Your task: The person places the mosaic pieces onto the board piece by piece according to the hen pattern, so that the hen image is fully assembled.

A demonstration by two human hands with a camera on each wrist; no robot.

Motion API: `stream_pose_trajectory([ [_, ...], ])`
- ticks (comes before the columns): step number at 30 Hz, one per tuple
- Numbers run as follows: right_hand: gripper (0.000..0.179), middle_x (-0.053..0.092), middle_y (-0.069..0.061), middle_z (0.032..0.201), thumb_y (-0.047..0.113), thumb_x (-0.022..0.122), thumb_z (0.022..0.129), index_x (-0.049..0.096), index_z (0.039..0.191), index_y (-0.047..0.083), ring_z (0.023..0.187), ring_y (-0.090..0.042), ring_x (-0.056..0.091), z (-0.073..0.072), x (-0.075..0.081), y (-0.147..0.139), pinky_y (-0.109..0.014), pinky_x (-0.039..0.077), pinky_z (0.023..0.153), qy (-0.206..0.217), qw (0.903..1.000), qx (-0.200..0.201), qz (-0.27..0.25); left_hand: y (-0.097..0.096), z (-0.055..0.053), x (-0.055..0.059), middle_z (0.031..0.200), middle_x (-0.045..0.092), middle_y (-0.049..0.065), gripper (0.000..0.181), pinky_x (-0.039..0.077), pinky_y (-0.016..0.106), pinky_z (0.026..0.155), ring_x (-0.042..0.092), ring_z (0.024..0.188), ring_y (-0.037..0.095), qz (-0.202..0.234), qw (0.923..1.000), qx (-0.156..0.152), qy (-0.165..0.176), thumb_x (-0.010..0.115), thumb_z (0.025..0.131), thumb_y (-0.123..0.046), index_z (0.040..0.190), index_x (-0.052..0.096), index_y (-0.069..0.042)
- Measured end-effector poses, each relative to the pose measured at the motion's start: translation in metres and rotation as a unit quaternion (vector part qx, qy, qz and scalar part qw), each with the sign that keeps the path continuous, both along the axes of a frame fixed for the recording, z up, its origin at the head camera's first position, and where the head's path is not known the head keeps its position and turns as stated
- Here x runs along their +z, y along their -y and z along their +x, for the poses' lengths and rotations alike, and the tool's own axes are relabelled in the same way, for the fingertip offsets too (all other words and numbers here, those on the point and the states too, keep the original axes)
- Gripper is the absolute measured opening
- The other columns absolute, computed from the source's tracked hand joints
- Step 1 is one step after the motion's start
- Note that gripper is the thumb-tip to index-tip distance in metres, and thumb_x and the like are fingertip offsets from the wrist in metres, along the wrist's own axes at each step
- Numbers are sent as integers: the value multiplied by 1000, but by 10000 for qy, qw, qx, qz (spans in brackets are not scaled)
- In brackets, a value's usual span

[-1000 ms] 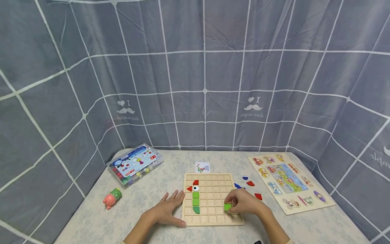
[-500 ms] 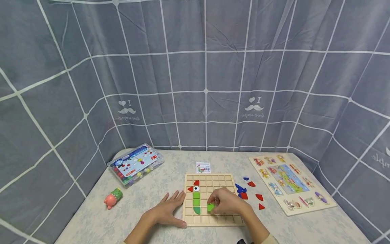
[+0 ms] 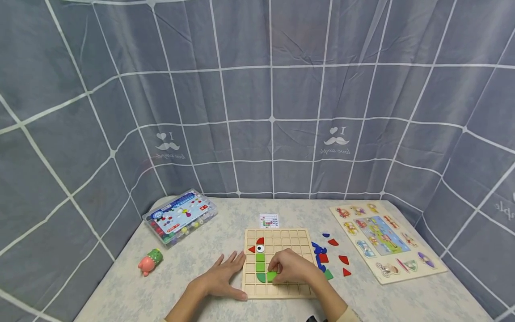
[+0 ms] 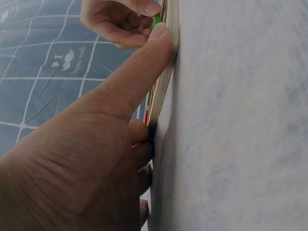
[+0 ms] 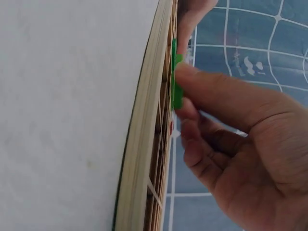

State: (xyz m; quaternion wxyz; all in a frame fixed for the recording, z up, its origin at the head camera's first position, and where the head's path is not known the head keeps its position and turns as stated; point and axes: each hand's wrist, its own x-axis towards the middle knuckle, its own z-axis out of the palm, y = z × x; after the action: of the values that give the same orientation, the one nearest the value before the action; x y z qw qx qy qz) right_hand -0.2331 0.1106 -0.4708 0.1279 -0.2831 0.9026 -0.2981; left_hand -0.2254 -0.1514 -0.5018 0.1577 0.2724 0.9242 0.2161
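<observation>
A wooden grid board (image 3: 287,290) lies on the table. Down its left side run a red quarter-round piece (image 3: 260,240), a red triangle (image 3: 251,249), a white eye piece (image 3: 260,248), green square tiles (image 3: 260,262) and a dark green quarter-round piece (image 3: 261,277). My right hand (image 3: 291,267) pinches a light green square tile (image 5: 178,86) between thumb and fingers, at the cell right of the dark green piece. With fingers spread, my left hand (image 3: 222,278) rests at the board's left edge, its thumb (image 4: 139,67) against the near corner.
Right of the board lie loose blue pieces (image 3: 318,248), red pieces (image 3: 332,242) and a green piece (image 3: 328,274). A picture card (image 3: 269,220) sits behind the board. A peg puzzle (image 3: 386,241) is at the right, a bead case (image 3: 181,217) and a pink-green toy (image 3: 150,262) at the left.
My right hand has carried the green tile leftward across the board, from its right side to beside the dark green piece. My left hand stays in place.
</observation>
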Motion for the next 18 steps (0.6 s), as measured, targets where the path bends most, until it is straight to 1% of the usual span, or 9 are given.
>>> stream_pose_trajectory([
  [3,18,64,10,72,11,85,72,76,87,13,63,0,49,1,-2,2,-16,45,58,50,10000,-18,20,1,0,0,163,21,10,111,6,60,121,15,152,33,20,10000,-14,-4,74,74,-62,155,23,-5],
  [9,18,67,9,78,10,85,71,76,87,12,65,0,51,1,-4,4,-15,46,60,1,10000,13,39,1,0,-1,163,21,10,111,6,60,121,15,152,33,34,10000,-14,-8,74,74,-62,155,23,-5],
  [13,20,67,9,80,12,86,71,76,88,12,66,-2,52,1,-3,4,-16,47,60,61,10000,-13,38,2,-1,-2,163,20,9,112,6,60,121,15,152,32,33,10000,4,-11,74,74,-63,155,23,-5],
  [18,20,67,10,80,13,85,72,77,89,13,67,-4,52,1,-3,4,-16,46,61,98,9999,-95,81,2,-1,-3,163,21,10,112,8,61,121,15,152,33,43,9999,-36,-102,74,74,-62,155,23,-5],
])
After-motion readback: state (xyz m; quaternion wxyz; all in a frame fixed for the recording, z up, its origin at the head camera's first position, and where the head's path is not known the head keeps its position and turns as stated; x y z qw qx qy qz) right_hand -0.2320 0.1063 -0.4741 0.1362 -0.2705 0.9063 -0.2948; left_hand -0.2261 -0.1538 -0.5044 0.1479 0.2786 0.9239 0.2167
